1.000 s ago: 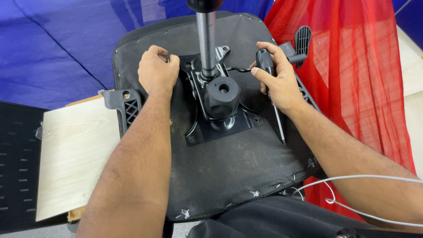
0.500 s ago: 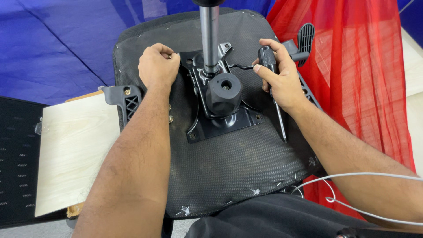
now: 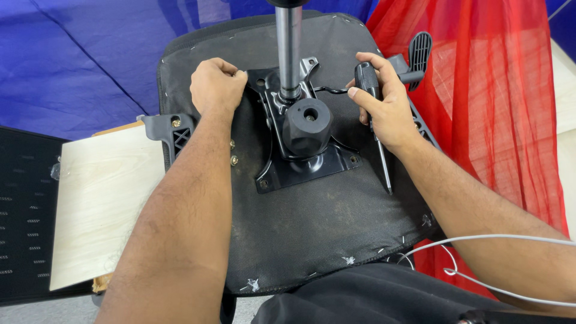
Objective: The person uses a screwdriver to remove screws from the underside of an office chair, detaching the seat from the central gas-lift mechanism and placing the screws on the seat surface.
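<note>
Head view, left hand: the left hand (image 3: 215, 86) is curled into a loose fist, knuckles up, resting on the upper left edge of the black metal mechanism plate (image 3: 303, 157); whether its fingers pinch anything I cannot tell.
Head view, left forearm: it runs from the lower left up across the upturned chair seat (image 3: 312, 228).
Head view, right hand: the right hand (image 3: 384, 102) is clamped round the dark handle of a screwdriver (image 3: 377, 129), thumb laid along the handle.
Screwdriver, axis: nearly upright in the picture, handle at the far end, thin shaft pointing toward the person, tip just over the seat fabric to the right of the plate.
Gas cylinder: the steel column (image 3: 289, 48) stands up from the plate, between the two hands.
Surroundings: pale wooden board (image 3: 99, 204) at left, red cloth (image 3: 498, 120) at right.
</note>
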